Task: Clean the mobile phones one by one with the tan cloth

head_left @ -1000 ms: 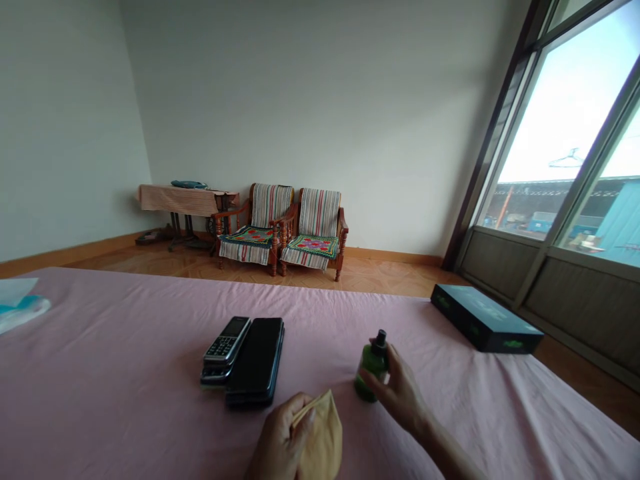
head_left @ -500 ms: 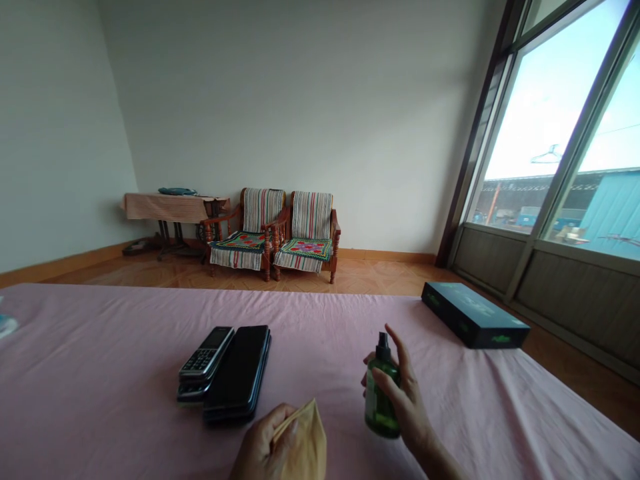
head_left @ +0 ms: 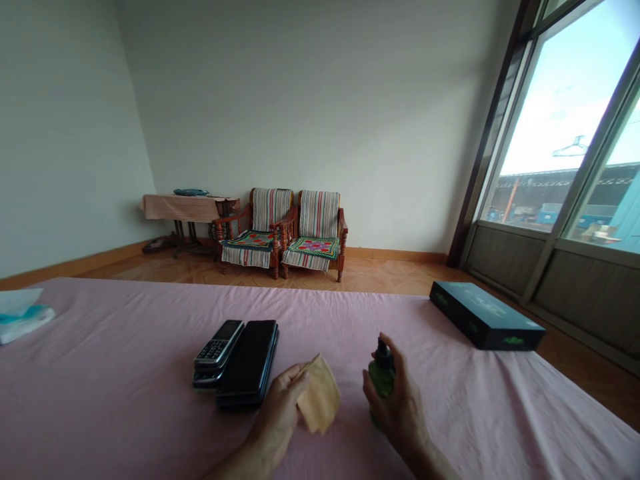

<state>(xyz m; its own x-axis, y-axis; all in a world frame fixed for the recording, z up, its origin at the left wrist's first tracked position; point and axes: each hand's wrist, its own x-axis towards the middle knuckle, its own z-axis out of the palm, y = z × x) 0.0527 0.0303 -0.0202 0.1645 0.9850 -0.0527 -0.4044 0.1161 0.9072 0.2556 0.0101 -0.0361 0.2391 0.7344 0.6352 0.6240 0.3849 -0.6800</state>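
My left hand (head_left: 283,407) pinches a folded yellow cloth (head_left: 320,397) by its left corner, and the rest of it hangs to the right. My right hand (head_left: 403,400) is wrapped round a green spray bottle (head_left: 383,380) with a black pump top, a finger resting on the nozzle. The nozzle's outlet is too small to make out. Left of the cloth, black smartphones (head_left: 253,360) lie stacked on the pink sheet (head_left: 150,333). Beside them are keypad phones (head_left: 220,347), also piled one on another.
A dark box (head_left: 485,317) with green marks lies at the right edge of the sheet. A tissue pack (head_left: 23,317) sits at the far left. Beyond the sheet stand two wooden chairs (head_left: 313,230) and a cloth-covered table (head_left: 185,208), with a large window (head_left: 540,120) at the right.
My left hand has lifted the cloth further forward, and more of it shows. My right hand has turned the bottle, with a finger now down on the pump. The view has swung slightly left.
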